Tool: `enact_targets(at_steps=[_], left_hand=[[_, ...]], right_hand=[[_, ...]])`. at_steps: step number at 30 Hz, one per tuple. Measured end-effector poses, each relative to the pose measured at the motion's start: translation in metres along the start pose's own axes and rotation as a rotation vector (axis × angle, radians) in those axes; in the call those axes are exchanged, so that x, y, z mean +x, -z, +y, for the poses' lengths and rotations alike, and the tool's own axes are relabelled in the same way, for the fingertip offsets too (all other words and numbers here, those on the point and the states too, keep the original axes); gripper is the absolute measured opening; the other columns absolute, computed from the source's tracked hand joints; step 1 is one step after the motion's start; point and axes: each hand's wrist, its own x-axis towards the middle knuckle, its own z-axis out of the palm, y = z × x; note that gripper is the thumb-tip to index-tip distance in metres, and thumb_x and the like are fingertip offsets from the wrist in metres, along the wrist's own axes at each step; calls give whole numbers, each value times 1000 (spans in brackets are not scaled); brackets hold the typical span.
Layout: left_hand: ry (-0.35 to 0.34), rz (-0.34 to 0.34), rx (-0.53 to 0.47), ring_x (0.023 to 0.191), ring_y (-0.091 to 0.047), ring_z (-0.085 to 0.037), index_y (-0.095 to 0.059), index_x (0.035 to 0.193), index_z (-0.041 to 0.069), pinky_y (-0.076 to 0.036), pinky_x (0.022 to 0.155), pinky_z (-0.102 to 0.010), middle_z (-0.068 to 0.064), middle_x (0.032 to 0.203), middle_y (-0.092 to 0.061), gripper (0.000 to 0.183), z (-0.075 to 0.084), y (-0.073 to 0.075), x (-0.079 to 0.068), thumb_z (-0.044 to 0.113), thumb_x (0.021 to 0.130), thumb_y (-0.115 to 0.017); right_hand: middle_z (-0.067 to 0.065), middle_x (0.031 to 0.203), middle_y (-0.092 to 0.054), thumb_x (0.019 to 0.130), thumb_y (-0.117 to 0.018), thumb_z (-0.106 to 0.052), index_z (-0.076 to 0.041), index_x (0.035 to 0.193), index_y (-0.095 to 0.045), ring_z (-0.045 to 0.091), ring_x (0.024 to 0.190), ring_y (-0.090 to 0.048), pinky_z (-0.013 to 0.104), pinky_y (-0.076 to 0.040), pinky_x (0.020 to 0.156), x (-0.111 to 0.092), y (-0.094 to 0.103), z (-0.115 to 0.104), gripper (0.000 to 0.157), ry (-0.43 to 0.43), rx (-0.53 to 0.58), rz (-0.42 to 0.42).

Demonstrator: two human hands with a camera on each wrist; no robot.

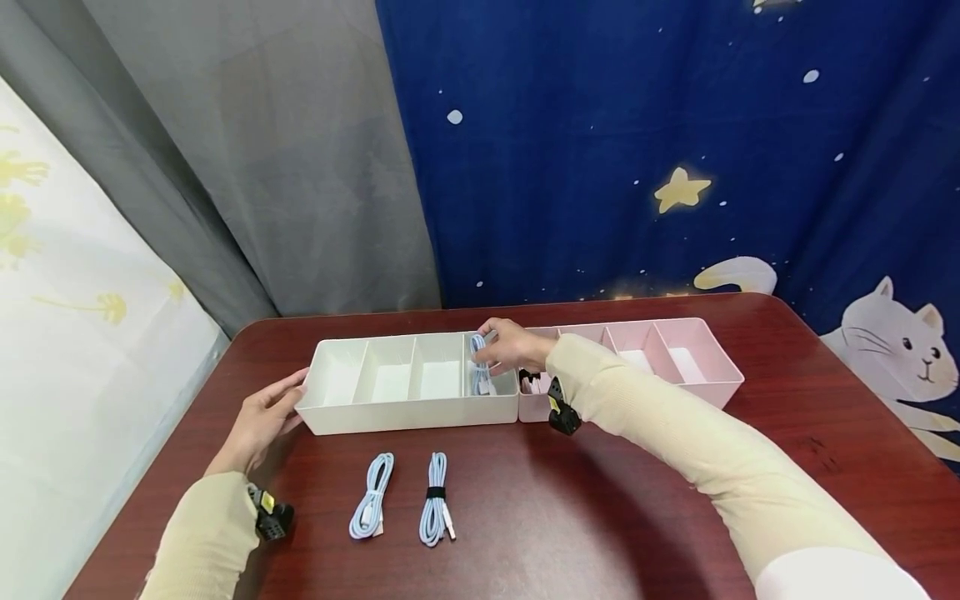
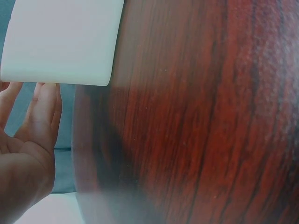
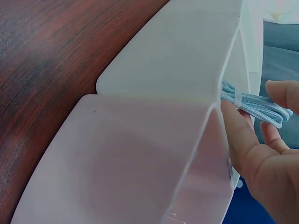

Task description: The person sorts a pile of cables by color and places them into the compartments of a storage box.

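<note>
Pinches a blue cable (image 3: 256,104) between thumb and fingers of the right hand (image 1: 512,346), inside the rightmost compartment (image 1: 505,384) of the white organizer (image 1: 405,417). Touches that organizer's left end with the left hand (image 1: 262,419), fingers extended and slightly apart.

White tray (image 1: 405,419), four compartments, upright near the desk's (image 1: 510,517) far edge, its length roughly parallel to that edge; the left hand (image 1: 258,421) touches its left end. Coiled pale-blue cable (image 1: 480,380), pinched by the right hand (image 1: 513,343) at the tray's rightmost compartment. Two further bundles lie flat, nearer the desk's near side: left bundle (image 1: 372,497), slanted; right bundle (image 1: 435,510), black-strapped, plug protruding.
</note>
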Motion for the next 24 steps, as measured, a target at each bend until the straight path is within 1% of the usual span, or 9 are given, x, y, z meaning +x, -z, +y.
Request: enact_targets(at_steps=[3,10,17,24], left_hand=[[9,6,4,86,-50,9,-29,139,12,-47,79,-23,-18,138,-31,57,0,-1,-1,40,92,-43],[4,10,15,88,-49,8,-29,139,12,-47,79,-22,-18,138,-31,58,0,-2,-1,41,91,-43],[11,16,-4,86,-49,9,-29,139,12,-47,79,-22,-18,138,-30,58,-1,0,-2,41,91,-44],[3,16,-16,86,-49,9,-29,139,11,-46,79,-22,-17,138,-30,56,0,-1,-2,38,92,-43]], right_hand=[[14,88,-48,82,-58,3,3,112,-38,22,75,-50,38,-50,74,-1,-1,1,36,1,-12,-11],[19,97,-47,82,-57,4,5,110,-40,28,89,-55,39,-50,75,-2,-4,5,32,24,-50,-35],[18,95,-47,81,-59,5,5,110,-41,26,84,-55,39,-50,74,-3,-6,3,34,36,-75,-37],[18,97,-50,79,-61,6,3,108,-44,23,84,-53,39,-51,73,-1,-8,3,33,24,-94,0]])
